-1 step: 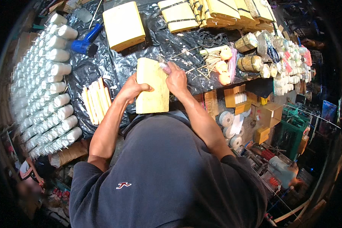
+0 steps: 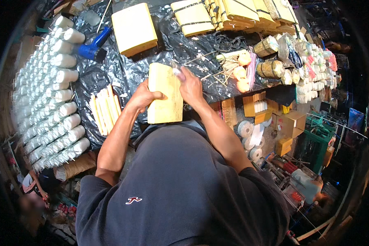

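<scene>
A thick yellow block with rounded edges stands upright in front of my chest, at the table's near edge. My left hand grips its left side, with the thumb laid across its face. At the block's upper right edge is my right hand, its fingers closed round a small pale pinkish thing with a greyish tip. That thing is mostly covered by the fingers, and its kind cannot be made out. Beyond lies a larger yellow block. Several pale orange sticks, like candles, lie left of my left forearm.
Rows of white spools or candles fill the left side, beside a blue heat-gun-like tool. Strapped yellow bundles lie at the back. Orange rounded pieces and bundled sticks lie right. Open cartons stand below the table.
</scene>
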Demonstrator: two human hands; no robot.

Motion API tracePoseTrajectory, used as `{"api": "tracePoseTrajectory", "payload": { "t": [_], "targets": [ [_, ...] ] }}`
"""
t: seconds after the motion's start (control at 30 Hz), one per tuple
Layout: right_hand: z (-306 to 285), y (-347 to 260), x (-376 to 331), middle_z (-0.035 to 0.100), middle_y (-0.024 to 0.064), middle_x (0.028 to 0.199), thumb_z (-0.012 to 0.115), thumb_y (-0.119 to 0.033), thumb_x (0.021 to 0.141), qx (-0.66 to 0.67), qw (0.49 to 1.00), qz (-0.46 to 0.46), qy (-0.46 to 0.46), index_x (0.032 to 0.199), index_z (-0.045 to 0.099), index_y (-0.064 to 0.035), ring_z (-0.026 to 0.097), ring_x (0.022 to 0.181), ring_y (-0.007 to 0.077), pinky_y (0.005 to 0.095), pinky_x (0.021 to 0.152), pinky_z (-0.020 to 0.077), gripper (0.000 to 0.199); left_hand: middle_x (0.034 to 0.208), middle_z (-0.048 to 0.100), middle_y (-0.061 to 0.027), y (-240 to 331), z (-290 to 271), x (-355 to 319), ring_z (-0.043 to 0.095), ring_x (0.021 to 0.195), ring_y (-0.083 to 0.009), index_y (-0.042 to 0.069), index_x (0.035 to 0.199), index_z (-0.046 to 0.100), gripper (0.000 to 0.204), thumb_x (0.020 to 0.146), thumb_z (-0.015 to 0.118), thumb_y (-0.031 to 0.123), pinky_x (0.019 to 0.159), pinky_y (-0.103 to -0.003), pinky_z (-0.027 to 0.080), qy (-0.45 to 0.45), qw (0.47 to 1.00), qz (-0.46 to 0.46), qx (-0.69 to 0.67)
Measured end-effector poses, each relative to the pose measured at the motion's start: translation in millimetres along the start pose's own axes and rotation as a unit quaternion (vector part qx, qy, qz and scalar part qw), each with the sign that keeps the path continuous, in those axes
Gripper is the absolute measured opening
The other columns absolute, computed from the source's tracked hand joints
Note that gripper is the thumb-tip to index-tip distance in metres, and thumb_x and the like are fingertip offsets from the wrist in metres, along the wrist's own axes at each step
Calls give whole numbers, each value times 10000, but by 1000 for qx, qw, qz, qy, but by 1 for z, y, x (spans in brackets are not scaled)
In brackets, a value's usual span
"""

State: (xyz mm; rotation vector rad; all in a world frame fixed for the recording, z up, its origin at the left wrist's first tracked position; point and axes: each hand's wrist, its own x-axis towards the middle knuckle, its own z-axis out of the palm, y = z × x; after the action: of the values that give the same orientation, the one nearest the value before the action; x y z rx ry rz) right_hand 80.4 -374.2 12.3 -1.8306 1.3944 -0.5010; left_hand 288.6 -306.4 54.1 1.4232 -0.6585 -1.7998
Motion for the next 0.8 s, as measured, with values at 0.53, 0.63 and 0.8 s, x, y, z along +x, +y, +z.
{"api": "tracePoseTrajectory", "payload": {
  "t": [0.53, 0.63, 0.8],
  "targets": [
    [-14, -35, -40, 638, 220, 1419, 637, 3, 758, -224, 934, -247, 124, 1394, 650, -42, 592, 1328, 447, 623, 1163, 388, 638, 1087, 712, -372, 23, 26, -4, 716, 1053, -507, -140, 1222, 539, 629, 790, 793, 239, 948, -527, 572, 130, 864, 51, 484],
    [-22, -11, 10, 674, 209, 1332, 609, 17, 785, -293, 943, -104, 119, 1359, 660, -47, 631, 1245, 431, 617, 1105, 427, 579, 1012, 711, -381, 35, 35, -11, 723, 983, -519, -136, 1172, 536, 553, 801, 770, 202, 911, -539, 577, 142, 832, 45, 535],
    [-78, 20, 10, 782, 121, 1087, 665, -51, 948, 74, 982, 141, 101, 1232, 718, -15, 740, 936, 277, 355, 892, 567, 291, 1083, 715, -345, 26, 17, -24, 702, 1063, -502, -27, 1276, 578, 557, 769, 764, 109, 984, -505, 539, 144, 878, 108, 443]
  ]
}}
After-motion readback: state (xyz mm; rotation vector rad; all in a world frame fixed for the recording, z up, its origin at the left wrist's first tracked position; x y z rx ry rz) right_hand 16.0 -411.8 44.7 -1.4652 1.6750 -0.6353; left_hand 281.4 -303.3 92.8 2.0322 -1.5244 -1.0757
